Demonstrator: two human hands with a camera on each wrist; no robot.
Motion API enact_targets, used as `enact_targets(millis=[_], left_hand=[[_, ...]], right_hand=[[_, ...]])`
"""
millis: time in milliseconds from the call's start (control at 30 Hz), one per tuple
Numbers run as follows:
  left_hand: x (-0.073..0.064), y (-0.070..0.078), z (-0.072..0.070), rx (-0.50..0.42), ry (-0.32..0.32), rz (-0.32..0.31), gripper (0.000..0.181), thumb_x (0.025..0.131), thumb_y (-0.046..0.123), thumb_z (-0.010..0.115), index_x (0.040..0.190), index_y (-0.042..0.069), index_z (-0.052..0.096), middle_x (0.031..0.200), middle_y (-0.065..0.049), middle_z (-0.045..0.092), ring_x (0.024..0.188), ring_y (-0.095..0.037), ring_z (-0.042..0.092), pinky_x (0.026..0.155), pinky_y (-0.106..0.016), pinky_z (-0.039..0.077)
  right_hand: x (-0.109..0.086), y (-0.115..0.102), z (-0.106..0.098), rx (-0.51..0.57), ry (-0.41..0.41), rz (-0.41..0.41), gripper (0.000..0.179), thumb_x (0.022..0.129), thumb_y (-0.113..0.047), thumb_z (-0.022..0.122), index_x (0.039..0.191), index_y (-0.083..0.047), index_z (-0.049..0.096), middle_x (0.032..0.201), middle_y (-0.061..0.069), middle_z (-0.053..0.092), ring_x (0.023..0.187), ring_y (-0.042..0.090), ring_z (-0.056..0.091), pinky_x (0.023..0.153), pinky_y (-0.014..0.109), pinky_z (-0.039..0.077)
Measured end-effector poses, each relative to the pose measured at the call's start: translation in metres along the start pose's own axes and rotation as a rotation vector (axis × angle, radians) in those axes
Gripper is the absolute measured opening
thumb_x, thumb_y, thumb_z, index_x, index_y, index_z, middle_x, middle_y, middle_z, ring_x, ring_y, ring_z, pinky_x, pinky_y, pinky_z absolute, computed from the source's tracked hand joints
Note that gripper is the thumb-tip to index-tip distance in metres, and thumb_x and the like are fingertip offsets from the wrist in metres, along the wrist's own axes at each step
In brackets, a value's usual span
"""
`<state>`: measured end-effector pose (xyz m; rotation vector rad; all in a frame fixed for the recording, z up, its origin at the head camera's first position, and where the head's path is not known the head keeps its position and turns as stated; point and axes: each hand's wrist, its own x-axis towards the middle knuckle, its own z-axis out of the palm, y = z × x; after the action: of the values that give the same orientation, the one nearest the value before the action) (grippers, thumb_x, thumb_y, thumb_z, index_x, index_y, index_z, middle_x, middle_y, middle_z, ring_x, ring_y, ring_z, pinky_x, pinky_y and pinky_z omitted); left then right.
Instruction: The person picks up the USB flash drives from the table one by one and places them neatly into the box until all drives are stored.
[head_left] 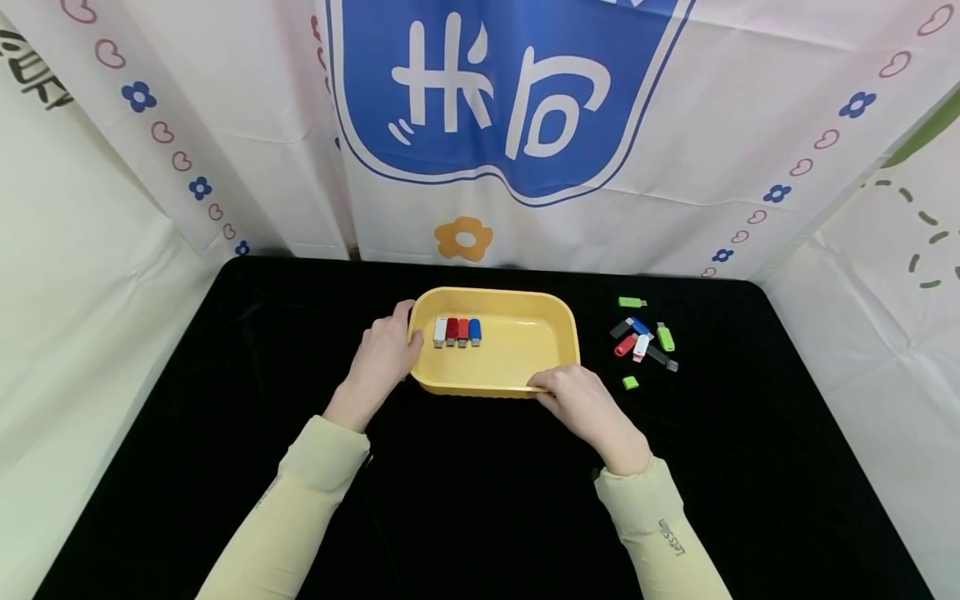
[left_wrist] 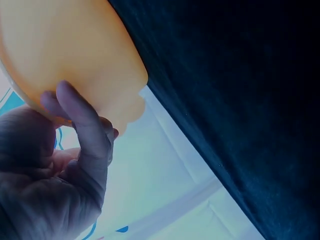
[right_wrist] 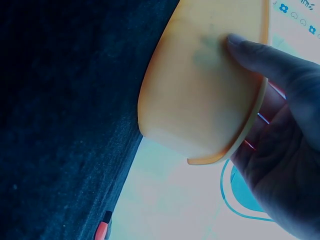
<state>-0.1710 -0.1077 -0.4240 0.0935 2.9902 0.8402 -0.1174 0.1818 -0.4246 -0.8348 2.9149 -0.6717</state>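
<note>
A yellow rectangular tray (head_left: 517, 354) sits on the black cloth between both hands. My left hand (head_left: 381, 350) grips its left end, thumb over the rim and fingers outside. With thumb on the outer wall and fingers over the rim, my right hand (head_left: 581, 400) grips the front right corner; the right wrist view shows the thumb pressed to the tray wall (right_wrist: 200, 90). Inside the tray, toward the left, several USB sticks lie side by side in a row: a white USB stick (head_left: 440, 331), a dark red USB stick (head_left: 452, 328), a red USB stick (head_left: 462, 330) and a blue USB stick (head_left: 475, 330).
Right of the tray lies a loose pile of USB sticks, among them a red one (head_left: 624, 347), a white one (head_left: 641, 347) and a green one (head_left: 665, 337). Another green stick (head_left: 630, 302) is behind, a small green piece (head_left: 630, 382) in front. A printed curtain (head_left: 300, 192) hangs behind.
</note>
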Motion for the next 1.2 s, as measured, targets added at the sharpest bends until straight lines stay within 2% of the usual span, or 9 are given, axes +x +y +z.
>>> enact_targets(millis=[500,800,967,1200], left_hand=[[-0.001,0.001,0.004,0.003,0.048,0.016,0.051,0.100,0.015,0.056,0.148,0.005,0.042,0.088,-0.021,0.068,0.047,-0.018,0.057,0.039,-0.023,0.043],[-0.001,-0.001,0.004,0.014,0.068,0.032,0.049,0.099,0.013,0.058,0.145,0.003,0.045,0.098,-0.023,0.069,0.050,-0.020,0.058,0.041,-0.024,0.044],[0.000,-0.001,0.004,0.027,0.074,0.037,0.049,0.099,0.013,0.059,0.145,0.002,0.046,0.104,-0.025,0.070,0.050,-0.021,0.058,0.041,-0.026,0.043],[-0.001,0.000,0.004,0.035,0.079,0.033,0.049,0.099,0.013,0.058,0.145,0.002,0.045,0.103,-0.025,0.070,0.050,-0.021,0.058,0.040,-0.025,0.042]], right_hand=[[0.000,0.000,0.001,-0.024,0.012,0.003,0.010,0.089,-0.009,0.074,0.091,-0.018,0.078,0.087,-0.006,0.076,0.076,0.005,0.066,0.072,0.029,0.056],[-0.002,-0.004,-0.005,-0.023,0.012,-0.031,0.005,0.086,-0.014,0.079,0.090,-0.016,0.078,0.084,-0.007,0.075,0.075,0.006,0.065,0.073,0.029,0.055],[-0.007,-0.005,-0.021,-0.058,0.077,-0.041,0.010,0.084,-0.017,0.081,0.093,-0.013,0.079,0.090,-0.003,0.077,0.083,0.013,0.069,0.083,0.037,0.056],[-0.022,0.012,-0.046,-0.041,0.184,0.049,0.015,0.088,-0.016,0.077,0.102,-0.010,0.077,0.100,0.003,0.076,0.096,0.021,0.069,0.085,0.042,0.057]])
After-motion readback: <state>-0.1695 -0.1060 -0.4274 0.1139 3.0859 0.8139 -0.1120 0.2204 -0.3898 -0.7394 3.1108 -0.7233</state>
